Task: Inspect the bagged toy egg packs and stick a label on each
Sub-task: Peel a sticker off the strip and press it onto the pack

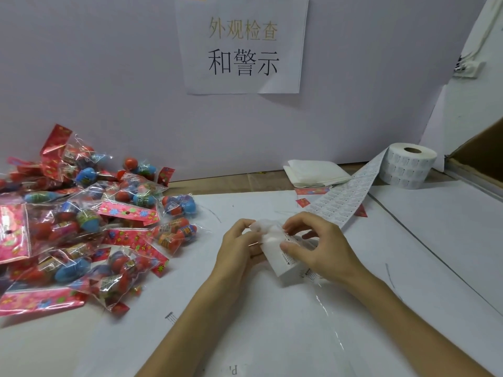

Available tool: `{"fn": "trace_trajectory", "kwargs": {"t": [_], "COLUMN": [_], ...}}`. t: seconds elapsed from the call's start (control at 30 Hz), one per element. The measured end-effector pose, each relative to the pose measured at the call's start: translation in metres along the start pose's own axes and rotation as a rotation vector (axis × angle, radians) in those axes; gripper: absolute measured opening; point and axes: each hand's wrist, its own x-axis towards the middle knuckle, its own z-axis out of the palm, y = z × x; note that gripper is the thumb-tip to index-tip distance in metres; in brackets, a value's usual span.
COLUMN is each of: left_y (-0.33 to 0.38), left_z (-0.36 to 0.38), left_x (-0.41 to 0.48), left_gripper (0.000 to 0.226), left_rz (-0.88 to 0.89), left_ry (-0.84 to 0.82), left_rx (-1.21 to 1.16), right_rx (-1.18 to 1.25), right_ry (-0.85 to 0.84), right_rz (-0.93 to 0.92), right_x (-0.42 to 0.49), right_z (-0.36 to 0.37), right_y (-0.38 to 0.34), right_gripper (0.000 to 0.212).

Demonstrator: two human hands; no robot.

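A pile of bagged toy egg packs [89, 221], clear bags with red and blue eggs and pink-red header cards, lies on the table at the left. A white label roll [408, 164] stands at the back right. Its label strip [345, 200] runs down across the table to my hands. My left hand [239, 248] pinches the crumpled white end of the strip. My right hand [321, 248] pinches the strip just beside it between thumb and fingers. Both hands are at the table's middle, apart from the pile. No pack is in either hand.
A folded white cloth [313, 172] lies at the back, by the wall. Small red scraps [303, 202] sit near the strip. A cardboard box [479, 156] stands at the right edge. A paper sign [242, 47] hangs on the wall ahead.
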Motion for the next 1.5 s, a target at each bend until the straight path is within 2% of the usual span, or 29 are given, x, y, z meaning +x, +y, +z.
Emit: {"fn": "trace_trajectory", "kwargs": {"t": [0.13,0.27,0.77,1.07,1.2,1.3,1.4,1.5], "left_y": [-0.004,-0.009,-0.009,-0.008,-0.007,-0.005,-0.002,0.001], "left_z": [-0.001,-0.002,0.001,0.004,0.004,0.003,0.001,-0.001], "left_x": [-0.003,-0.004,-0.002,-0.004,-0.004,-0.004,-0.004,-0.003], "left_gripper": [0.035,0.044,0.043,0.039,0.039,0.041,0.046,0.057], "left_rz": [-0.078,-0.094,-0.095,-0.101,-0.089,-0.085,-0.084,-0.024], "left_ry": [-0.081,-0.133,-0.044,0.002,0.006,0.015,0.040,0.176], "left_rx": [-0.140,-0.088,-0.015,0.007,0.011,0.001,-0.036,0.013], "right_rx": [-0.039,-0.012,0.045,0.145,0.142,0.155,0.302,0.491], "right_ry": [0.012,0.043,0.047,0.001,-0.009,0.034,0.143,0.296], "right_rz": [-0.016,-0.030,0.086,0.237,0.262,0.285,0.342,0.404], "right_x": [0.000,0.000,-0.001,0.004,0.007,0.008,0.011,0.014], "right_z": [0.003,0.003,0.004,0.000,-0.002,-0.003,-0.005,-0.011], "right_y": [0.000,-0.001,-0.005,-0.001,0.005,0.010,0.012,0.011], "right_gripper": [0.023,0.025,0.012,0.027,0.014,0.010,0.011,0.009]}}
